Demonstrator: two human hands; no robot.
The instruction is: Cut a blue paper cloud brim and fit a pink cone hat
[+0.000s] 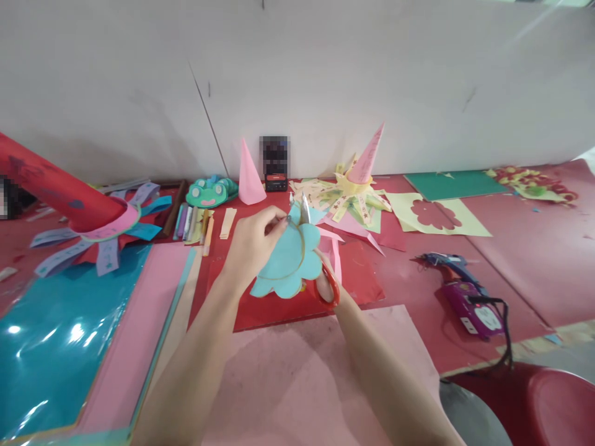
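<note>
My left hand point(258, 240) pinches the upper left edge of a light blue scalloped paper flower point(283, 257), which has a circle outlined on it. Red-handled scissors point(328, 286) are in my right hand point(333, 272), mostly hidden behind the paper and the handle. Their blades point(304, 209) show at the paper's top edge, pointing away from me. Under the paper lie a red sheet point(260, 314) and pink paper scraps point(337, 257).
A pink cone point(250, 176) and a yellow paper hat point(360, 189) stand near the wall. At left are a red cone hat point(60, 186), markers point(186, 223) and wrapped blue paper point(60, 328). A glue gun point(449, 266) lies by a purple power box point(474, 310) with a cable.
</note>
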